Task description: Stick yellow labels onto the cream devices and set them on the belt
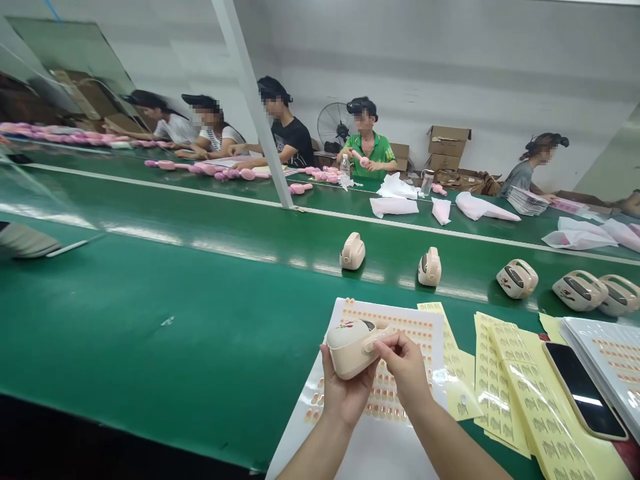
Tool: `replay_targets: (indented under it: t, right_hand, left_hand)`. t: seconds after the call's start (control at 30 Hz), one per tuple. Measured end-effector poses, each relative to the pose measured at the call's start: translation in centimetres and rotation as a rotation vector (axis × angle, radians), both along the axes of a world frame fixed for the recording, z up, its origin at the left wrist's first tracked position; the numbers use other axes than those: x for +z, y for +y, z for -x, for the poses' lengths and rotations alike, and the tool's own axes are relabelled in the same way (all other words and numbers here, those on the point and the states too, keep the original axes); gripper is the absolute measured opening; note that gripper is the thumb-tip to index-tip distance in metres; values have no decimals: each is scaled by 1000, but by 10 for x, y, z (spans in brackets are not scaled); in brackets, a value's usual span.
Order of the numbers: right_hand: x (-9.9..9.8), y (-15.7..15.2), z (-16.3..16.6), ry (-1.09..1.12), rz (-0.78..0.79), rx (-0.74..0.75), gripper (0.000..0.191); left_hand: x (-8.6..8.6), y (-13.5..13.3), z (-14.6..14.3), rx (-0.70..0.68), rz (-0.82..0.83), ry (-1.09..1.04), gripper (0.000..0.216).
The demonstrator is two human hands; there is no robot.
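Observation:
My left hand [345, 393] is wrapped round the underside of a small cream-coloured device with a loop handle [353, 350]. A dark window and a red-and-green print show on its top. My right hand [405, 363] is closed in a pinch against the handle's near end; whatever its fingertips hold, if anything, is too small to make out. Beneath both hands lies a white sheet of small orange-and-clear stickers [390, 400]. To its right are yellow sheets of printed labels [505, 380].
Several similar cream devices [517, 279] stand on the green strip ahead. A phone [585, 390] and more sticker sheets [615, 360] lie at right. A pale post [255, 100] rises from the bench. People opposite handle pink items [220, 170] and wrapped pieces [395, 207].

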State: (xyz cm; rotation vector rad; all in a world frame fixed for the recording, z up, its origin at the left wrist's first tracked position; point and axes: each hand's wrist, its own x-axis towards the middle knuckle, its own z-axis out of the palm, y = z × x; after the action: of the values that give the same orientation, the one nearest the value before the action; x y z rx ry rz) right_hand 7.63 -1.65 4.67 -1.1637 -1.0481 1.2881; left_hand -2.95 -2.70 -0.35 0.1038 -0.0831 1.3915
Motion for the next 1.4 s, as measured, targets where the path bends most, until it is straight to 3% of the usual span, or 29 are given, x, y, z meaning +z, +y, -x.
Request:
replay_targets:
  t: [0.3,0.57,0.73,0.97,1.1,1.27,1.33,1.4]
  right_hand:
    - [-9,-4,-12,-41,-2,-111,33]
    - [-11,-9,-10,-53,-65,-216,40]
    - [-14,-11,-8,-68,-133,-286,41]
    - [-2,-6,-21,-333,-179,-120,26]
    - [-1,5,-39,-491,-25,-58,36]
    - [-6,26,-76,-486,28,-144,37]
    - [2,30,-91,-427,-11,-124,42]
    - [17,28,-99,-347,-60,-42,44]
  left_hand:
    - [6,-1,-19,16,133,25,34]
    - [13,-2,-29,-22,63,29,36]
    - [11,-3,-30,-46,122,15,40]
    - [7,-3,-26,-18,169,25,36]
    - [4,-4,-25,-50,116,53,35]
    - [-1,-4,-20,-96,-67,225,43]
    - [-1,-4,-16,-102,-88,258,41]
    - [3,-5,-11,-91,-113,435,41]
